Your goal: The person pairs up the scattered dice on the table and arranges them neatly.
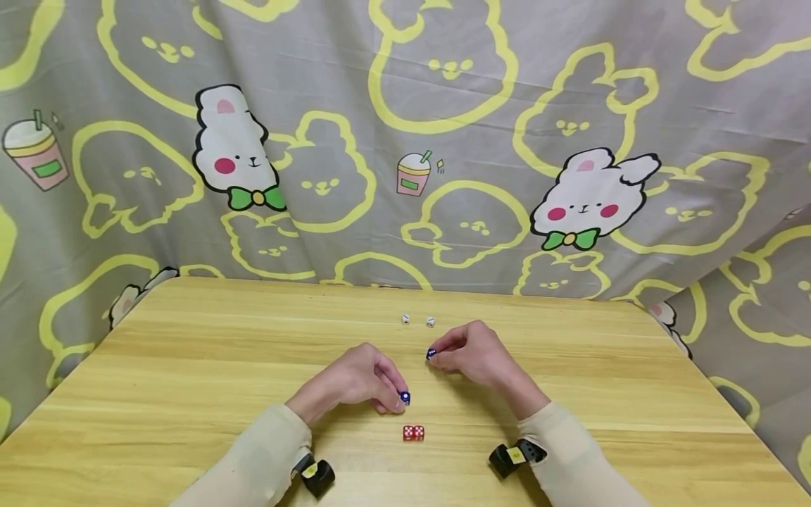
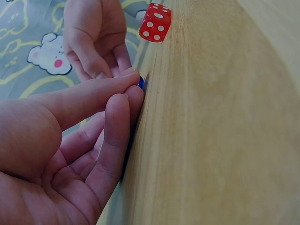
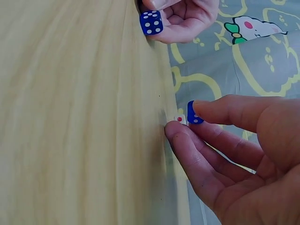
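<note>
Between thumb and fingertips my left hand [image 1: 361, 377] pinches a blue die [image 1: 405, 398] with white dots, low over the table. Farther back and to the right, my right hand [image 1: 478, 352] holds a second blue die [image 1: 431, 353]; the right wrist view shows this blue die [image 3: 193, 112] between thumb and fingers. Two red dice [image 1: 414, 433] sit side by side, touching, in front of the left hand. Beyond the right hand stand two white dice [image 1: 418, 320], a little apart from each other. In the left wrist view the left hand mostly covers its blue die [image 2: 140, 83].
The wooden table [image 1: 190, 366] carries all the dice. A grey curtain [image 1: 355, 91] with yellow cartoon outlines hangs behind its back edge. Black wrist devices [image 1: 317, 477] are strapped over both sleeves.
</note>
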`<control>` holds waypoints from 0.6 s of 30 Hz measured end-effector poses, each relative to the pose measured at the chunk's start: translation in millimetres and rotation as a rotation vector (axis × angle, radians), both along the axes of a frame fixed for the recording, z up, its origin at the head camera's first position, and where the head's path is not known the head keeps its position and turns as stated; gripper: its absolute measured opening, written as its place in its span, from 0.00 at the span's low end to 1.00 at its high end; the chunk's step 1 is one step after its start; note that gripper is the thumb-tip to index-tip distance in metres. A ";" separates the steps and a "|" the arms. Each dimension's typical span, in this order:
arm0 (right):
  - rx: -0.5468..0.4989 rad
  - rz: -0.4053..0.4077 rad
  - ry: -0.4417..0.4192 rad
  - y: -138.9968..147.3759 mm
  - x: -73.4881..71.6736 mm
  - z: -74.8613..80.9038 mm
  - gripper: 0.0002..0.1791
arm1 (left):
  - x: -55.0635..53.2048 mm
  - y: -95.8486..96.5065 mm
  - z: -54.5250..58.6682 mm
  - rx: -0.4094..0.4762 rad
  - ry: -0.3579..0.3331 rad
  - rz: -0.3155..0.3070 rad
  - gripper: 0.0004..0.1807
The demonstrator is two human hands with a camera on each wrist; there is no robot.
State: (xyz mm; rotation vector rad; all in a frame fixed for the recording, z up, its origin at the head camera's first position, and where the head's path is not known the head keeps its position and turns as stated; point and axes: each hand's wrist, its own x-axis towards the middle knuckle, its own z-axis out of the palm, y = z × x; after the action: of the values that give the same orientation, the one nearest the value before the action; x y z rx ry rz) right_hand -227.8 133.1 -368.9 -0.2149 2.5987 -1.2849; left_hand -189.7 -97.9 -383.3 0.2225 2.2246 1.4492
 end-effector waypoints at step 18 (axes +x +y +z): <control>0.029 0.054 0.031 0.6 13.3 5.4 0.05 | 0.9 -0.4 -0.3 -0.004 0.004 0.008 0.10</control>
State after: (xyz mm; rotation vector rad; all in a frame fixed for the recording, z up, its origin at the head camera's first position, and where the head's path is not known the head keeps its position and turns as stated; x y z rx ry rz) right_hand -214.5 133.7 -363.5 -0.3005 2.6167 -1.2337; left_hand -188.8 -98.2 -383.6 0.2156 2.2339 1.4489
